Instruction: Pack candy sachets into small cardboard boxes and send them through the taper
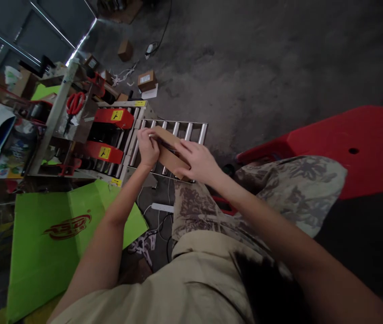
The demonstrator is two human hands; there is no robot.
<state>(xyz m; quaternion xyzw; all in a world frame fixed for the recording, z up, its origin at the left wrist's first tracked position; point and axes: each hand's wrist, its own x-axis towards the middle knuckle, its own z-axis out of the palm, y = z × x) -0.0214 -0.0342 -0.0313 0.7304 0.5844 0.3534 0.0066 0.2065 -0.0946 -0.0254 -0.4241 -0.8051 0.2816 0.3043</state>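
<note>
A small brown cardboard box (167, 150) lies on the metal rollers (191, 130) of a carton-sealing machine in front of me. My left hand (147, 146) grips the box's left end with curled fingers. My right hand (198, 162) lies over its right side, fingers wrapped on the near edge. My knee in patterned trousers (211, 207) sits just below the hands.
The machine's red belt guards (112, 118) and red scissors (75, 103) are to the left. A green paper bag (60, 238) lies at lower left. A red plastic stool (346, 139) stands right. Small boxes (147, 81) and cables litter the grey floor beyond.
</note>
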